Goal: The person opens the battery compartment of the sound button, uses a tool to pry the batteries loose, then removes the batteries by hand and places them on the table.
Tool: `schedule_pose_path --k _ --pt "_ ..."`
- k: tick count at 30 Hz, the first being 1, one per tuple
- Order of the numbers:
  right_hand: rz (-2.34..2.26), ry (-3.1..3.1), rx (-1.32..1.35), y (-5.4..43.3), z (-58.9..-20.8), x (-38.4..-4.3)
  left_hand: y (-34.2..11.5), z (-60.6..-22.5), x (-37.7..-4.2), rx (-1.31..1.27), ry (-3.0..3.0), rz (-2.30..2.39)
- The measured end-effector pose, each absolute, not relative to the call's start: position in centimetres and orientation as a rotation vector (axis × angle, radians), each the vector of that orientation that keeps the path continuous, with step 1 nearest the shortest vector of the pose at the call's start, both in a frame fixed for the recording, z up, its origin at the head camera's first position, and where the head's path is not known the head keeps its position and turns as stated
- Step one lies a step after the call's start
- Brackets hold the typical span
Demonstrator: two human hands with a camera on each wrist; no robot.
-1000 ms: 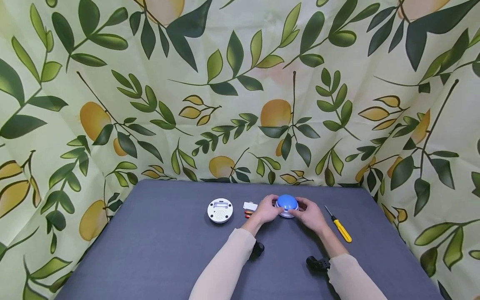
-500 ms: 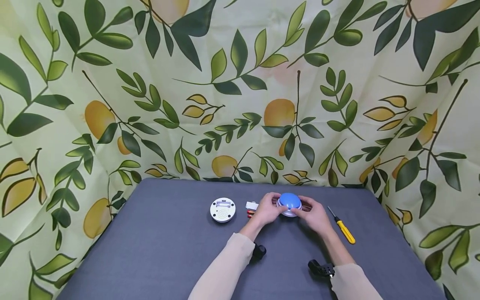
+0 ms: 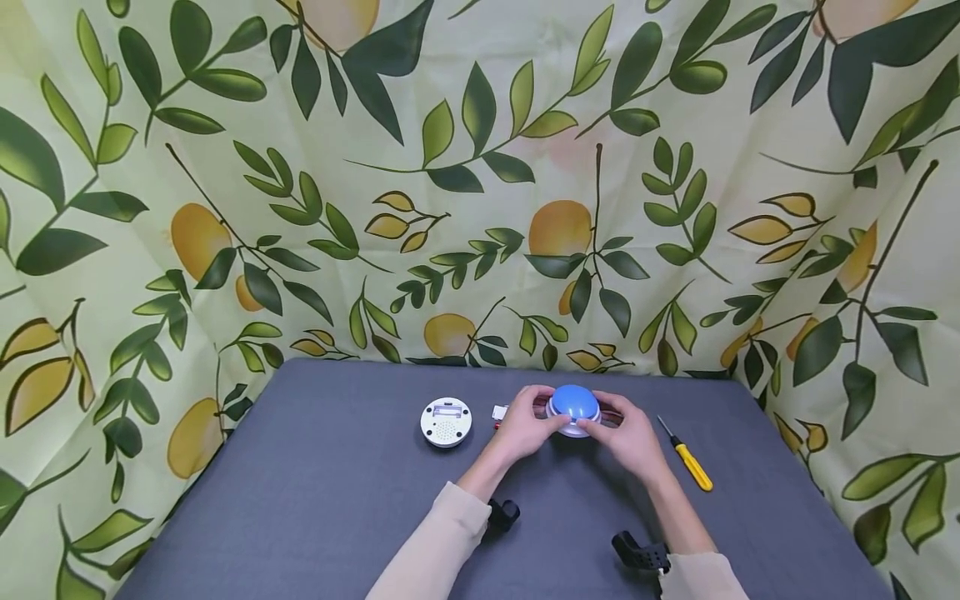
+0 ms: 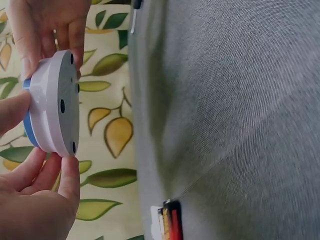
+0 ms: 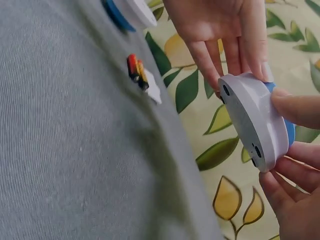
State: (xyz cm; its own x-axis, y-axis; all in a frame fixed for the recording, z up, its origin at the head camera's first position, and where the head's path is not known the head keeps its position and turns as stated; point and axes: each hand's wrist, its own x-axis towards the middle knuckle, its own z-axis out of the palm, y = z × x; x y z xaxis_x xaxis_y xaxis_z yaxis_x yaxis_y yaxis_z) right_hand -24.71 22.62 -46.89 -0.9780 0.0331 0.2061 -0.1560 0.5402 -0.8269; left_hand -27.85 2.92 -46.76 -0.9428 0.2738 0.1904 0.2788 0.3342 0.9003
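Note:
Both hands hold a round push button (image 3: 575, 402) with a blue dome on a white base. My left hand (image 3: 522, 427) grips its left side and my right hand (image 3: 630, 437) its right, thumbs at the front edge. Seen from the left wrist, the white base (image 4: 47, 105) is raised off the table, its flat underside dotted with dark feet. A second white push button (image 3: 446, 422) lies upside down to the left, its battery slot uncovered. Between the two, red-and-black batteries (image 5: 134, 70) lie beside a small white cover (image 5: 154, 89), mostly hidden behind the left hand in the head view.
A yellow-handled screwdriver (image 3: 693, 467) lies right of the right hand, its shaft pointing away. Grey cloth covers the table (image 3: 322, 492). A leaf-and-fruit patterned curtain (image 3: 480, 217) stands behind and at both sides. Black wrist straps (image 3: 641, 554) hang below the wrists.
Both hands have brought the push button slightly up and left. The left forearm has shifted left, and its hand now covers more of the batteries and cover.

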Motion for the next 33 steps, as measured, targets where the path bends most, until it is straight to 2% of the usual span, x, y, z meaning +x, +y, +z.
schedule_pose_path --k 16,33 --pt "1.334 -2.483 0.314 20.5 -44.4 -22.6 -0.4 -44.7 -25.0 -0.586 -2.501 -1.791" --pt "1.393 -2.456 0.401 18.4 -42.3 -21.0 -3.6 -43.4 -23.3 -0.754 -2.427 -1.661"
